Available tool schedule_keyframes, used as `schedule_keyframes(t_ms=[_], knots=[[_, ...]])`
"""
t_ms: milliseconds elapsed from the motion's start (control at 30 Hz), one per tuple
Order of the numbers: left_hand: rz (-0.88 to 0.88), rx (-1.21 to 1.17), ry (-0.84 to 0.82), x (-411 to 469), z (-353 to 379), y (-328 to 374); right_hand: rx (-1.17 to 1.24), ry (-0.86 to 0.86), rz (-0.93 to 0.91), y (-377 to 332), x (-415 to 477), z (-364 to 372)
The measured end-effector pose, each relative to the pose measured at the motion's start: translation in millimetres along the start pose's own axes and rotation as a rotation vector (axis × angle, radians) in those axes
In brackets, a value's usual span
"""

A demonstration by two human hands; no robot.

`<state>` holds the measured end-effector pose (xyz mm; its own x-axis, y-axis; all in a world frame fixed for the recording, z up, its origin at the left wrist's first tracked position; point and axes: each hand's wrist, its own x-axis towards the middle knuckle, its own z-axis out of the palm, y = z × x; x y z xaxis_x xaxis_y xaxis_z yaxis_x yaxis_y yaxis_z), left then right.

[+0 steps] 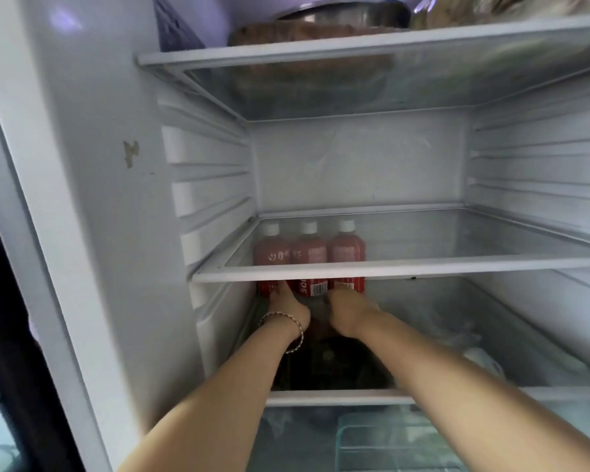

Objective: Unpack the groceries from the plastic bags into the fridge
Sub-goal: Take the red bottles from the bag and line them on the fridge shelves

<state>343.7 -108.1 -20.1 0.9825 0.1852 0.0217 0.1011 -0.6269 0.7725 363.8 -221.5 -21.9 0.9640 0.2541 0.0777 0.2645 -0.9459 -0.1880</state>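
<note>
While both arms reach into the fridge, no plastic bag shows, so what is left to unpack cannot be judged.

Nearest, below the front edge of the lower shelf: 1 clear greenish container. On that shelf, near its front edge between the forearms: 1 dark item, not identifiable.

Further in, the left hand, with a bracelet at the wrist, and the right hand sit at the feet of the bottles. Count: 3, red, white caps, upright, side by side at the back left corner. The rail of the middle shelf hides the fingertips, so I cannot tell grip from touch.

Judgement: the bottles are in and being lined up.

Top shelf: 1 metal bowl, 1 brown mass.
</note>
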Motion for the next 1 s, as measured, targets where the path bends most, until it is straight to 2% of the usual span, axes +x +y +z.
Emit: schedule_keyframes(t_ms=[133, 300, 367, 433, 600, 833, 1000], knots=[[0.048, 0.093, 0.003, -21, -3, 11, 0.027, 0.054, -0.076, 10, -27, -22], [0.072, 0.227, 0.14, -79, -19, 30, 0.048, 0.069, -0.264, 12, -75, -51], [0.045, 0.325, 0.096, -111, -23, 30, 0.036, 0.034, -0.326, 10, -98, -54], [-0.023, 0.426, -0.01, -142, -24, 27, 0.025, -0.004, -0.394, 7, -121, -58], [-0.224, 0.513, -0.027, -213, -42, 16, 0.023, -0.064, -0.575, -16, -173, -72], [-0.535, 0.631, 0.168, -362, -104, -47, 0.05, -0.188, -0.879, -113, -263, -56], [-0.824, 0.605, 0.359, -538, -141, -105, -0.007, -0.319, -1.208, -213, -389, -23]])
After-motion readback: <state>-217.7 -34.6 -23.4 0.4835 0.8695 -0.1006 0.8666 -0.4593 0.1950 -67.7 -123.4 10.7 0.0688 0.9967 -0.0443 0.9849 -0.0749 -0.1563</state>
